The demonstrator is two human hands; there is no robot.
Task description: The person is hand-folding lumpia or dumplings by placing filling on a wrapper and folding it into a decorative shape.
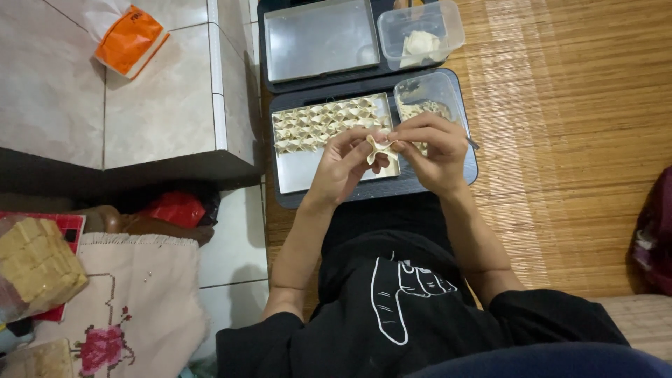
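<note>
Beyond the fingertips lies a shallow metal tray on a dark board; its far half is packed with rows of folded pale dumplings, its near part bare; just past the right fingers stands a clear tub with a pale filling at its bottom, partly hidden by the right hand; further out sits a second dark board carrying an empty metal tray and a lidded clear box holding a pale lump.

The dumpling wrapper is held above the near right corner of the filled tray, between both hands; it is a thin pale piece, pinched at the middle, its long axis running roughly left to right from one set of fingertips to the other; its flared edges spread towards each hand; whether filling sits inside cannot be told.

The left hand has thumb and forefinger closed on the wrapper's left end, the other fingers curled beneath; the right hand has its fingertips pressed together on the right end.

To the left of the left hand rises a tiled step with an orange packet on it; nearer the body on that side lie a red bag, an embroidered cloth and a wrapped stack of tan blocks; right of the right hand stretches a woven mat; the hands themselves cover part of the tray and tub.
</note>
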